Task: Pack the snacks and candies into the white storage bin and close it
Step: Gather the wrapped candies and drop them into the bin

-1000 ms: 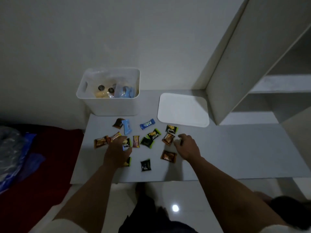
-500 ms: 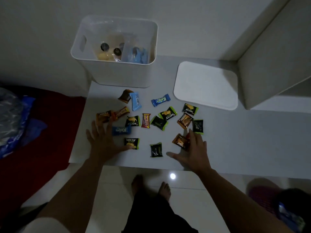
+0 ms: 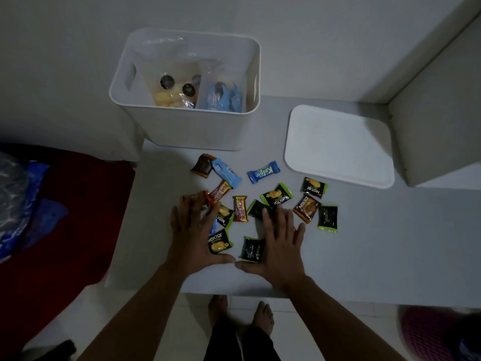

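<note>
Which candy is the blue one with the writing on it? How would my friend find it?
Start at the white bin, then the flat white lid beside it. Between them, nearer, lies the blue Kolpo candy, alone, with twisted ends.

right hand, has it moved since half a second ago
Yes. The right hand has slid left, toward the left hand. Against the black packet lying still on the table, it was to the packet's right; now it touches it, thumbs almost meeting.

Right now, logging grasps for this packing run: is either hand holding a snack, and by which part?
Nothing is held. The left hand and right hand lie flat with spread fingers over the loose snack packets.
</note>
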Demonstrator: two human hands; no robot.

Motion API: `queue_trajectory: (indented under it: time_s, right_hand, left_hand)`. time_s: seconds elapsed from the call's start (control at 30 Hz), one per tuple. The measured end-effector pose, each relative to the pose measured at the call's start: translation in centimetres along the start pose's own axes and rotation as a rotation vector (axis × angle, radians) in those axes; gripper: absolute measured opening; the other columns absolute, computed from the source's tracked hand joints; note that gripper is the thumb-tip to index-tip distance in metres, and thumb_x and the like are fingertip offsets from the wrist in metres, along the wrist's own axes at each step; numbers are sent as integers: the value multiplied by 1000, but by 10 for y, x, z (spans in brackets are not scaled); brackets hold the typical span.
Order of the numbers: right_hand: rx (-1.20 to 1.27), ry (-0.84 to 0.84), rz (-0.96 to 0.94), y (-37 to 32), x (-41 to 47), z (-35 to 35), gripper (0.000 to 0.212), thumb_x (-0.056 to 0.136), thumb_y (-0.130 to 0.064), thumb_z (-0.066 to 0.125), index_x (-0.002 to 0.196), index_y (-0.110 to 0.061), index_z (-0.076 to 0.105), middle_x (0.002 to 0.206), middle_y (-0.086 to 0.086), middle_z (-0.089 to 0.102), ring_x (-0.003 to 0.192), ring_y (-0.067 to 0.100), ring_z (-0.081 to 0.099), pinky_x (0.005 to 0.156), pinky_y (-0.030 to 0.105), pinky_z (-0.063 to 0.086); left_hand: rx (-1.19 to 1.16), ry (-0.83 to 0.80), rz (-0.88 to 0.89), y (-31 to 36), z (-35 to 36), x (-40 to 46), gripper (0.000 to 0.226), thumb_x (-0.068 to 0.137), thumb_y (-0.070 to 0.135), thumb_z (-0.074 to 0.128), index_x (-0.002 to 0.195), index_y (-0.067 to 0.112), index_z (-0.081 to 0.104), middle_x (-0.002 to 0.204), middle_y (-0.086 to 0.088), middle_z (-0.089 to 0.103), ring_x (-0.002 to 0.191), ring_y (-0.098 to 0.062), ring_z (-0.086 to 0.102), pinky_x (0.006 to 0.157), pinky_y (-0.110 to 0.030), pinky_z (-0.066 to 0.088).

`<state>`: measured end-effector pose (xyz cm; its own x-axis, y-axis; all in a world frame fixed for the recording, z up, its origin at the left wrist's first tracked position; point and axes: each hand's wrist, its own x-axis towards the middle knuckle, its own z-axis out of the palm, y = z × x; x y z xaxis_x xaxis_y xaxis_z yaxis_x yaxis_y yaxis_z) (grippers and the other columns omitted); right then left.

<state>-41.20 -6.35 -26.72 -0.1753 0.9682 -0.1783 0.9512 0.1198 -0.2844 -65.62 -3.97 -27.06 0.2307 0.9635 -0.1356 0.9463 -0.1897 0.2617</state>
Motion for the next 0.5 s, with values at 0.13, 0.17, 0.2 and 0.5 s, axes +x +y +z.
queue_trajectory:
  time_s: [0.13, 0.17, 0.2, 0.5]
  right_hand:
    - [-72, 43, -140, -7, 25, 1, 112, 73, -97, 37, 162, -32, 15, 170, 14, 5, 155, 43, 1, 116, 73, 6]
    - [-81, 65, -178, -7, 30, 3, 100, 80, -92, 37, 160, -36, 20, 170, 12, 9, 155, 42, 5, 116, 72, 11]
    - [-85, 91, -212, -6, 34, 5, 89, 85, -86, 39, 158, -37, 27, 169, 11, 16, 155, 41, 11, 115, 70, 17]
    - [-131, 175, -250, -5, 54, 11, 43, 93, -54, 55, 128, -29, 62, 145, 6, 53, 135, 35, 47, 98, 50, 37]
  left_hand:
    - [34, 119, 121, -6, 3, 14, 102, 75, 90, 50, 154, 25, 42, 167, -17, 19, 149, -47, 21, 118, -68, 13]
    - [42, 152, 134, -7, 5, 16, 92, 81, 85, 50, 151, 24, 48, 165, -16, 25, 147, -46, 28, 118, -66, 17]
    - [43, 177, 136, -8, 7, 17, 84, 84, 80, 50, 147, 24, 52, 163, -15, 30, 143, -44, 35, 117, -65, 19]
    - [85, 241, 144, -9, 13, 17, 54, 88, 68, 57, 124, 28, 66, 137, -8, 57, 116, -31, 53, 96, -47, 40]
